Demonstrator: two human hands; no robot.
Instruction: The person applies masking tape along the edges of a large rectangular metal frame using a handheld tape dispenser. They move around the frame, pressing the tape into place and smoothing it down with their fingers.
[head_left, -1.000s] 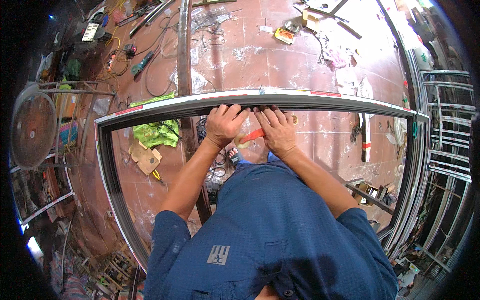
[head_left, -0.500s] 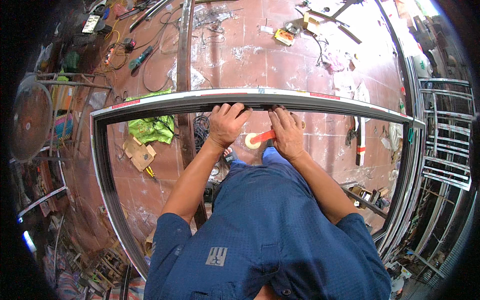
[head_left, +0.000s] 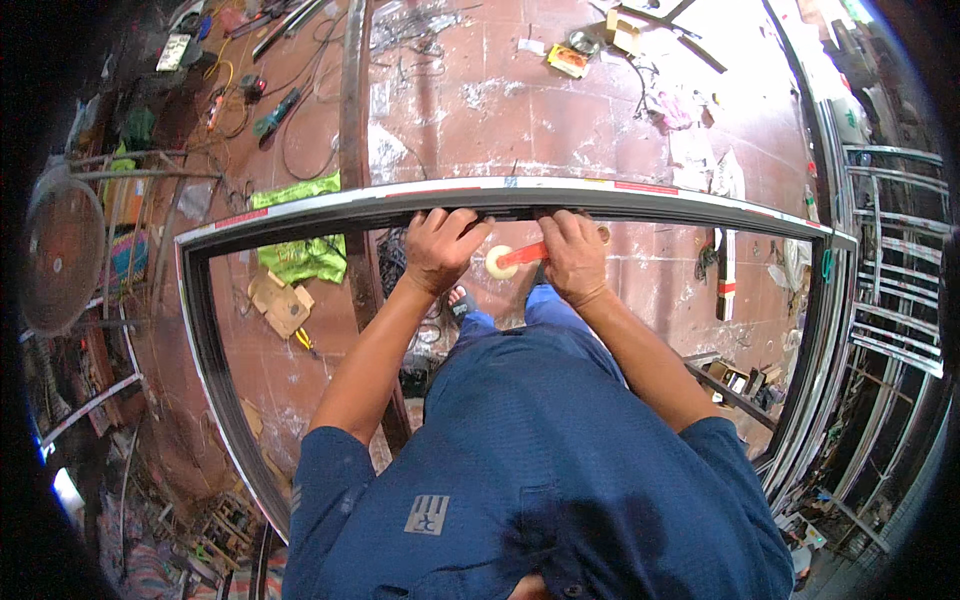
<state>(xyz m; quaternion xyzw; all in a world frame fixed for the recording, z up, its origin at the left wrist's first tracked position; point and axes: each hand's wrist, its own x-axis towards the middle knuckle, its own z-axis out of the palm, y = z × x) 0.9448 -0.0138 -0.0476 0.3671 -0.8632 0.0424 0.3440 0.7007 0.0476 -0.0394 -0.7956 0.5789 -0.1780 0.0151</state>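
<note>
A large rectangular metal window or door frame (head_left: 700, 197), dark inside with a white-and-red taped edge, surrounds my body at waist height. My left hand (head_left: 441, 246) has its fingers curled over the inner side of the far bar, with the thumb toward the middle. Beside it on the same bar, the fingers of my right hand (head_left: 576, 258) are bent against the dark profile. From under my right hand a mallet-like tool (head_left: 520, 257) with a red-orange handle sticks out leftward, its round cream-coloured head between my hands. My palm hides the rest of the grip.
A dark steel beam (head_left: 355, 120) runs below the frame at left. Green plastic (head_left: 300, 258) and torn cardboard (head_left: 280, 303) lie on the tiled floor (head_left: 480, 120), with a corded power tool (head_left: 275, 115) beyond. Metal racks (head_left: 895, 250) stand at right, a round disc (head_left: 62, 255) at left.
My view has shifted slightly. Both hands stay on the far bar, with the mallet-like tool still under my right hand and its head a little higher in view.
</note>
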